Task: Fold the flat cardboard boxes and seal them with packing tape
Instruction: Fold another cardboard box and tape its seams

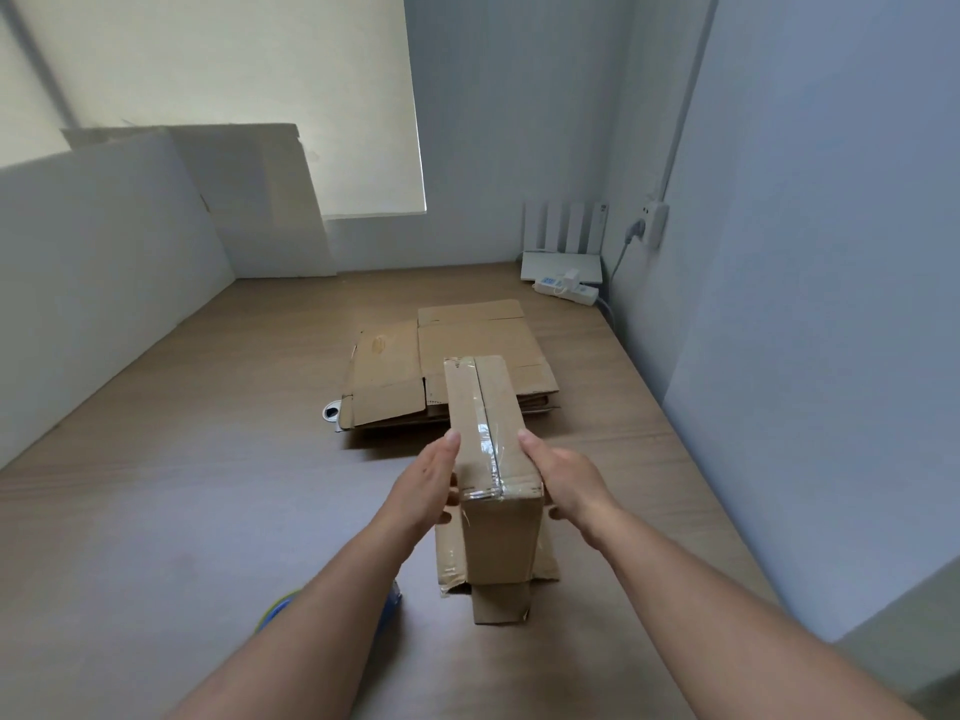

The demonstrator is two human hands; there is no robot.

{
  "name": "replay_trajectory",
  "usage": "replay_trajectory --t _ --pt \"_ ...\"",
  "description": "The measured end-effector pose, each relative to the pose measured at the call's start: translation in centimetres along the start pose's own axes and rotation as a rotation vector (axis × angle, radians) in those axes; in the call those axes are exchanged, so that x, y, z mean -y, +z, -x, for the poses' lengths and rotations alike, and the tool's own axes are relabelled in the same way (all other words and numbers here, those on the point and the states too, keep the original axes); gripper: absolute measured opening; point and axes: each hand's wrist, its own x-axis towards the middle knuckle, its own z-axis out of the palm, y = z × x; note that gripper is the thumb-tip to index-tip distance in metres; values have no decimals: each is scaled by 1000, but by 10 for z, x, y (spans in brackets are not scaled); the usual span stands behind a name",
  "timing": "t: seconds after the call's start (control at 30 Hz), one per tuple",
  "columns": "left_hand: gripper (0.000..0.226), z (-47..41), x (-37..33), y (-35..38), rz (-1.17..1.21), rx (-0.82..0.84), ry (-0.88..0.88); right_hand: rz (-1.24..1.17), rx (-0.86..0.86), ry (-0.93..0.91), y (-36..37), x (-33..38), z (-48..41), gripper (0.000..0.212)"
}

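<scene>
A folded brown cardboard box [491,433] is held above the wooden table [208,459]. A strip of clear packing tape runs along its top seam. Its lower flaps hang open below. My left hand [428,485] grips the box's left side and my right hand [563,478] grips its right side, with fingers curled underneath. Behind the box a stack of flat cardboard boxes [441,366] lies on the table. A blue and yellow object [280,608], perhaps the tape dispenser, shows partly under my left forearm.
White boards [249,200] lean against the wall at the back left. A white power strip [566,288] and a router [563,252] sit in the back right corner. A small round white object [331,410] lies left of the flat stack. A wall stands close on the right.
</scene>
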Motion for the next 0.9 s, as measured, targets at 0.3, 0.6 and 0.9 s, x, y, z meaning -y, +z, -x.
replay_trajectory --t 0.3,0.6,0.9 --pt "44 18 -8 13 49 33 -86 -126 175 93 -10 9 19 62" --pt "71 39 -47 7 -6 63 -32 90 182 28 -31 34 43 63" --pt "91 53 -80 -11 510 22 96 64 263 -390 -64 45 60 75"
